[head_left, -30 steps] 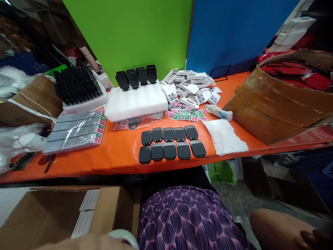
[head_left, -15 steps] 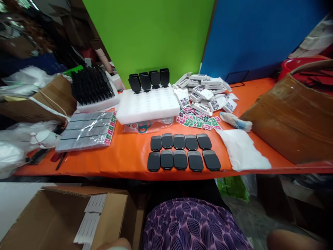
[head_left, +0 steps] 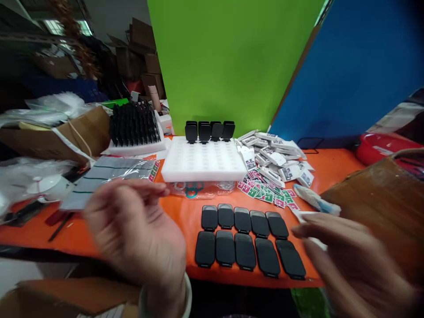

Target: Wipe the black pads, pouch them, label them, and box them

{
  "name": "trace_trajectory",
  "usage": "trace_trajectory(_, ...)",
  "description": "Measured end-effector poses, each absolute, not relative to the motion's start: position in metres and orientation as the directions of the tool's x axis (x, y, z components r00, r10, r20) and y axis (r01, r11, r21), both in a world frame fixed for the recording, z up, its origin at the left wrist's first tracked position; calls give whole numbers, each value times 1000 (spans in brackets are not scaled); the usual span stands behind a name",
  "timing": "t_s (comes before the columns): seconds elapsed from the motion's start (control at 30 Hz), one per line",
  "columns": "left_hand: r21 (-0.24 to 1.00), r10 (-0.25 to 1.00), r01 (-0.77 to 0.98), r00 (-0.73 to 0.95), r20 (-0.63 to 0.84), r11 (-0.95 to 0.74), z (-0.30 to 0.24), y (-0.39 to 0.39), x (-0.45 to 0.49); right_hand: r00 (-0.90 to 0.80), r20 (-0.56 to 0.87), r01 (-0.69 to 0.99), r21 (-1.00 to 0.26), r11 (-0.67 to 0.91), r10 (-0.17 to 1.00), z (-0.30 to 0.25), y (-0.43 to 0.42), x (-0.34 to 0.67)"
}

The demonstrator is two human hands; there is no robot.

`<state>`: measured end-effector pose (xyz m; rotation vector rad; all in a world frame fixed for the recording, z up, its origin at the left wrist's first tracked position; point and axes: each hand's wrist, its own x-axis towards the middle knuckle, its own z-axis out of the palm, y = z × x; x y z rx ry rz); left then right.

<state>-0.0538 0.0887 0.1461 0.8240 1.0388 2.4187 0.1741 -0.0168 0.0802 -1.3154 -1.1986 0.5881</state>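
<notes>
- Step in hand, by my judgement: a reach, left hand [head_left: 142, 238] and right hand [head_left: 357, 260] flanking ten black panels [head_left: 245, 251] laid in two rows; lifting one would call for fingertips at its rim.
- Left: loosely curled, blurred; grip I cannot tell.
- Right: thumb and fingers spread, near white cloth [head_left: 301, 214].
- Surface: orange table [head_left: 186, 207], foam block [head_left: 203, 161].
- Room: green partition [head_left: 232, 62], blue partition [head_left: 357, 70].

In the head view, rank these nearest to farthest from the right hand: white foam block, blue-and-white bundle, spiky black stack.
From the right hand:
1. Blue-and-white bundle: just beyond the hand
2. White foam block: mid-table, toward the back
3. Spiky black stack: far left
</notes>
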Motion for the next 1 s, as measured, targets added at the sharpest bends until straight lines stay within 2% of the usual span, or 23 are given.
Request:
trace_trajectory(0.1, 776, 647, -271, -730, 220, -569, 111, 138, -47, 312, 347, 614, -784, 91, 884, 43, 23, 185)
trace_trajectory(0.2, 858, 752, -357, -657, 51, -370, 62, 166, -41, 312, 329, 738, -674, -10, 892, -9, 36, 210)
trace_trajectory(0.33, 909, 780, -354, -624, -55, -219, 23, 184, -39, 269, 313, 848, -525, -71, 911, -60, 22, 231)
trace_trajectory(0.53, 946, 809, -288, -586, -49, -151, 0, 192, -39, 127, 200, 928, -371, -45, 972, -86, 8, 226)
trace_trajectory(0.8, 960, 886, -250, -465, -1, -130, -7, 175, -29, 52, 213, 959, -282, 10, 976, -92, 6, 225)
trace_trajectory(1.0, 999, 942, 14, -330, 54, -53, 8, 163, -29, 36, 303, 970, -238, 39, 952, -100, 7, 226)
